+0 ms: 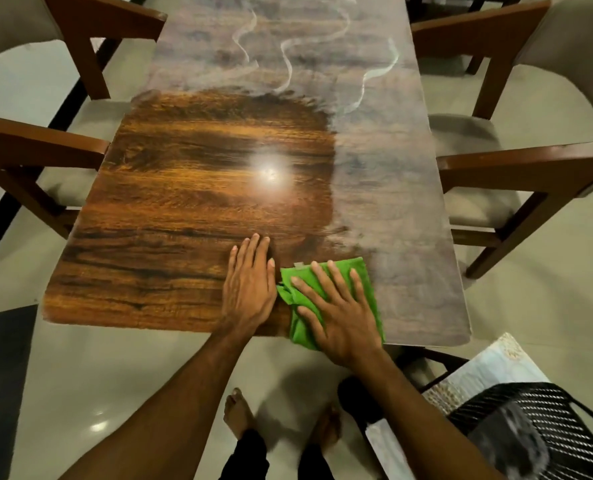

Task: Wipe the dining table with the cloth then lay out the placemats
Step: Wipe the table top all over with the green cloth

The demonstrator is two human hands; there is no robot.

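A wooden dining table [170, 202] fills the middle of the view. Its near-left part is glossy brown wood, while the far and right parts are covered by a pale dusty film with wavy streaks. A green cloth [364, 275] lies at the table's near edge. My right hand [340, 306] presses flat on the cloth with fingers spread. My left hand [251, 282] rests flat on the bare wood just left of the cloth. Light-patterned placemats [489, 365] lie on a surface at the lower right, beside the table.
Wooden chairs with pale cushions stand along both sides: two on the left [38, 150] and two on the right [530, 168]. A black woven chair [544, 420] is at the lower right. My bare feet stand on the tiled floor [115, 375].
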